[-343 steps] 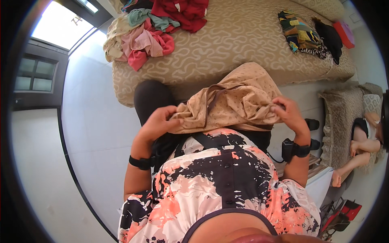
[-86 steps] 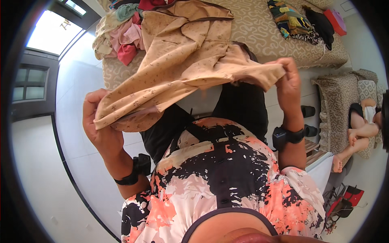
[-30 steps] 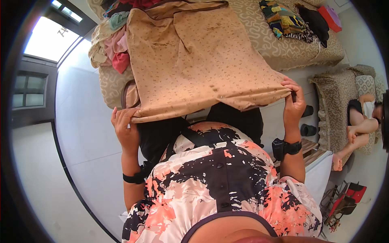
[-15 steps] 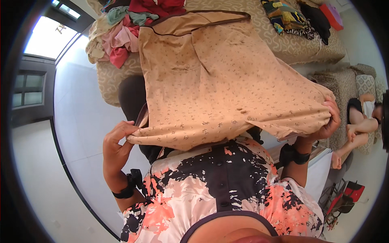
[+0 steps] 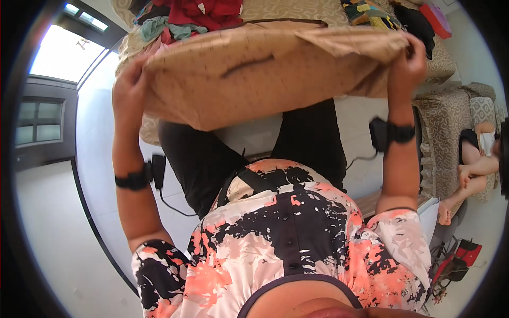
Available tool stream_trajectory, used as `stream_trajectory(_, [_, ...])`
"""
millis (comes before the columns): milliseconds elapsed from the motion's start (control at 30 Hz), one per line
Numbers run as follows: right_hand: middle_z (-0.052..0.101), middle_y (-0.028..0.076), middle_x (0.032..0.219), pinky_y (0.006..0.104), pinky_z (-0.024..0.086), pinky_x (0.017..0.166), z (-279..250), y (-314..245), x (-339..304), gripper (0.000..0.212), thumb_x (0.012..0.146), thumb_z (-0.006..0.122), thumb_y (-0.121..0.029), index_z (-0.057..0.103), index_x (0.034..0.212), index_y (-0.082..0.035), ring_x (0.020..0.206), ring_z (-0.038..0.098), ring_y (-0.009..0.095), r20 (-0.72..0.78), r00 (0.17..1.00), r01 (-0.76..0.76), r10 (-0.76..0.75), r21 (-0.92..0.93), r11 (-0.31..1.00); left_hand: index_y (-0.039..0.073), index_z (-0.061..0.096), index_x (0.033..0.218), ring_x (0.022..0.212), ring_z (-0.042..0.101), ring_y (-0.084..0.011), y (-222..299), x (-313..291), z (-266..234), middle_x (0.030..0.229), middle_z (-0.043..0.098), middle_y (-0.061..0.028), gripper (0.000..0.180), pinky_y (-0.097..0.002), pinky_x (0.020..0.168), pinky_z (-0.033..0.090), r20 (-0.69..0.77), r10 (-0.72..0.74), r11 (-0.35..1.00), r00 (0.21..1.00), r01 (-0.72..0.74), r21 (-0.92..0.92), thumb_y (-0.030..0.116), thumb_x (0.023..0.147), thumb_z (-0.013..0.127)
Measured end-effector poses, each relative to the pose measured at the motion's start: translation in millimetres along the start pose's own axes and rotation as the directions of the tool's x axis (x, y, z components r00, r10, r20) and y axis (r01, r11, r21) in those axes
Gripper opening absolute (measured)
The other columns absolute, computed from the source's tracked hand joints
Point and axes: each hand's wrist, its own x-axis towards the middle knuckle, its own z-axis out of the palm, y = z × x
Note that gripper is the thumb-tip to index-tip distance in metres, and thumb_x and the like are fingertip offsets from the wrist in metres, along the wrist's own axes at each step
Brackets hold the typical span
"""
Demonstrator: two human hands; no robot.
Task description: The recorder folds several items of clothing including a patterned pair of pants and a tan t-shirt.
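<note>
A peach garment (image 5: 265, 79) with small dark prints and dark trim is stretched between my two raised hands, over the front of a couch-like seat. Its kind is not plain from its bunched shape. At its left end, my left hand (image 5: 132, 85) is closed on the cloth. My right hand (image 5: 411, 61) grips the upper right corner, fingers wrapped round the fabric. The middle of the cloth sags below the hands, blurred by motion, and its far side is mostly hidden.
Patterned fabric covers the seat (image 5: 297, 9) beyond the garment. Red clothes (image 5: 220, 11) and other crumpled clothes lie at its left, folded dark clothes (image 5: 413, 32) at its right. Another person's bare legs (image 5: 466, 183) rest at the far right. A dark door (image 5: 47, 116) stands at the left.
Both hands have moved up and away from my body, carrying the garment's near edge. The cloth has folded over from lying spread to a bunched band, uncovering my dark trousers.
</note>
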Motion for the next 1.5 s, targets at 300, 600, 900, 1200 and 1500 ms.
stream_trajectory(300, [0.064, 0.022, 0.115, 0.0443, 0.047, 0.094, 90.0, 69.8, -10.9, 0.044, 0.083, 0.066, -0.02, 0.059, 0.123, -0.003, 0.108, 0.06, 0.04, 0.376, 0.917, -0.061, 0.13, -0.19, 0.98, 0.006, 0.057, 0.13, 0.122, 0.053, -0.0344, -37.3, 45.4, 72.4, 0.124, 0.062, -0.0149, 0.048, -0.042, 0.104, 0.04, -0.132, 0.432, 0.871, 0.892, -0.376, 0.316, 0.013, 0.083, 0.066])
stream_trajectory(600, [0.055, 0.023, 0.13, 0.042, 0.041, 0.104, 7.5, 79.2, -149.2, 0.056, 0.085, 0.07, -0.028, 0.054, 0.128, 0.004, 0.125, 0.05, 0.036, 0.547, 0.681, -0.334, 0.488, -0.361, 0.871, 0.018, 0.04, 0.148, 0.148, 0.022, -0.0314, -48.1, -71.0, 132.5, 0.157, 0.031, -0.009, 0.09, -0.0545, 0.119, 0.013, 0.439, 0.102, 0.809, 0.892, -0.332, 0.486, 0.019, 0.069, 0.083])
stream_trajectory(900, [0.052, 0.019, 0.136, 0.0472, 0.04, 0.103, 12.2, 32.3, -141.2, 0.073, 0.087, 0.072, -0.047, 0.046, 0.139, -0.002, 0.128, 0.047, 0.031, 0.539, -0.101, -0.995, 0.836, -0.034, -0.099, 0.019, 0.04, 0.148, 0.148, 0.02, -0.0322, -43.1, -71.9, 139.2, 0.159, 0.028, -0.0102, 0.085, -0.0593, 0.117, 0.009, 0.434, 0.1, 0.751, 0.896, -0.354, 0.557, 0.005, 0.072, 0.074])
stream_trajectory(1200, [0.061, 0.008, 0.129, 0.0415, 0.052, 0.095, 26.5, 36.3, -91.3, 0.039, 0.095, 0.061, -0.017, 0.053, 0.132, -0.005, 0.115, 0.06, 0.022, 0.607, 0.276, -0.887, 0.746, 0.459, -0.045, 0.014, 0.059, 0.131, 0.131, 0.048, -0.0324, -35.8, -41.0, 113.8, 0.134, 0.057, -0.0152, 0.056, -0.0512, 0.114, 0.027, 0.317, 0.178, 0.945, 0.931, -0.252, 0.21, -0.007, 0.079, 0.052])
stream_trajectory(1500, [0.065, 0.013, 0.12, 0.0371, 0.049, 0.098, -62.3, -60.9, -17.8, 0.033, 0.095, 0.062, -0.013, 0.057, 0.123, 0.002, 0.109, 0.063, 0.023, 0.398, 0.647, -0.629, 0.65, 0.761, 0.161, -0.002, 0.067, 0.109, 0.104, 0.065, -0.0242, 64.6, -49.2, 43.8, 0.106, 0.07, -0.0137, 0.041, -0.0312, 0.097, 0.045, 0.008, 0.327, 0.94, 0.945, -0.325, -0.1, -0.014, 0.077, 0.045])
